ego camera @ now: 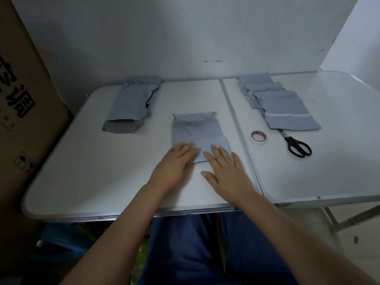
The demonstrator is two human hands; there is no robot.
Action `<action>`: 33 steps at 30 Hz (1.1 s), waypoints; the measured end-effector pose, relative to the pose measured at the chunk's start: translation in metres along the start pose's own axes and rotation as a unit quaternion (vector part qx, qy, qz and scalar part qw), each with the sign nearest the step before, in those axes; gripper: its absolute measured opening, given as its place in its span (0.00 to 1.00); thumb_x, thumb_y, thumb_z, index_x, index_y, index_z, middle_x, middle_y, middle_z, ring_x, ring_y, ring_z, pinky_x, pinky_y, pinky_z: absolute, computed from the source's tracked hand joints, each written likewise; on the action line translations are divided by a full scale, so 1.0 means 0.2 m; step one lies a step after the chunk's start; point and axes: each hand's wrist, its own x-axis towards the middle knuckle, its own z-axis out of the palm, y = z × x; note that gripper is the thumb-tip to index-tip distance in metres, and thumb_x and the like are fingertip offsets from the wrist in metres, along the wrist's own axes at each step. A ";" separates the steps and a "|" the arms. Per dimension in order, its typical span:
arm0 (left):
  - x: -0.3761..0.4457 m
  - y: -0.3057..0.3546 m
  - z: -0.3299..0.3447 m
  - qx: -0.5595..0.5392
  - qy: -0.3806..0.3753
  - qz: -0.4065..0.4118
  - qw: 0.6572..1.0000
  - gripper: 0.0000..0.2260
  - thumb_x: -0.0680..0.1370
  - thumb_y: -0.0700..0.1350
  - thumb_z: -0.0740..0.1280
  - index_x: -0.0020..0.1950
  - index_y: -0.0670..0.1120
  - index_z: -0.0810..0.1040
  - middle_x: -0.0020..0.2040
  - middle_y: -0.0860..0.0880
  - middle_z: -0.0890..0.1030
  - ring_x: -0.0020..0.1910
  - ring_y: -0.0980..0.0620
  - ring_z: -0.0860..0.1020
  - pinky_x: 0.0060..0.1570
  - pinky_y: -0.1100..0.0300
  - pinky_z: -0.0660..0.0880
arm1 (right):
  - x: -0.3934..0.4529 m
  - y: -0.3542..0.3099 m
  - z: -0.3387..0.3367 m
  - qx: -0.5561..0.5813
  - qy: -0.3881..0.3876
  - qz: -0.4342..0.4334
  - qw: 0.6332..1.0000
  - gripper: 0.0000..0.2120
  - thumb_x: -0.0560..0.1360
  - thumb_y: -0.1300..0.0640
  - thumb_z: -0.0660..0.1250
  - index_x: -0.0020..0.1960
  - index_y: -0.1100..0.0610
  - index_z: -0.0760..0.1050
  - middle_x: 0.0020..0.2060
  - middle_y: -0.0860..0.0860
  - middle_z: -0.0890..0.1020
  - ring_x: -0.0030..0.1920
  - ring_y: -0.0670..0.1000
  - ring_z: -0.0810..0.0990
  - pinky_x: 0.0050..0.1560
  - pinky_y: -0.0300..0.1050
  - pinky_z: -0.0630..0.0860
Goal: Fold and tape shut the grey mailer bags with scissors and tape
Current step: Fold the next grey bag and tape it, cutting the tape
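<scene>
1. Centrally, one grey mailer bag (197, 130) lies flat on the white folding table (102, 171), its near end folded up over the body.
2. Two hands are in view. The left hand (176, 161) lies palm down with straight fingers, its fingertips pressing the fold's left part.
3. The right hand (224, 171) also lies flat with fingers spread and straight, fingertips on the fold's right part, thumb out on the table. Neither hand grips anything.
4. At the far left of the table sits one pile of mailer bags (131, 103), the top one with a darker folded flap at its near end; how many lie beneath I cannot tell.
5. On the right half of the table a second stack of flat mailer bags (281, 105) is fanned out. At least three overlapping layers show, and the nearest carries a pale strip across it.
6. One roll of tape (258, 137) with a reddish core lies flat just right of the table's centre seam, near the folded bag.
7. One pair of black-handled scissors (296, 146) lies right of the tape, blades pointing toward the fanned stack and touching or slipping under its near edge.
8. One large cardboard box (22, 112) with black printing stands left of the table.
</scene>
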 end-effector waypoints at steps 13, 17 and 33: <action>0.00 0.01 0.03 0.027 -0.034 -0.023 0.999 0.21 0.84 0.52 0.48 0.78 0.53 0.56 0.79 0.53 0.52 0.78 0.51 0.49 0.74 0.56 0.47 | 0.21 -0.03 -0.01 0.023 0.081 -0.001 0.996 0.22 0.83 0.54 0.52 0.76 0.60 0.59 0.77 0.57 0.57 0.77 0.57 0.53 0.76 0.51 0.48; 0.08 0.02 0.03 0.003 -0.051 -0.042 0.998 0.22 0.85 0.52 0.45 0.79 0.51 0.49 0.79 0.53 0.48 0.78 0.54 0.45 0.75 0.58 0.43 | 0.22 -0.02 0.02 0.024 0.055 0.026 0.998 0.26 0.84 0.50 0.49 0.78 0.58 0.52 0.78 0.56 0.50 0.78 0.57 0.47 0.77 0.52 0.45; 0.08 0.02 0.08 0.012 -0.113 -0.076 0.991 0.24 0.83 0.57 0.40 0.78 0.56 0.38 0.78 0.58 0.38 0.76 0.57 0.36 0.75 0.55 0.38 | 0.21 0.00 0.06 0.025 0.033 0.070 0.997 0.38 0.75 0.37 0.33 0.79 0.55 0.47 0.78 0.56 0.46 0.78 0.59 0.41 0.76 0.55 0.40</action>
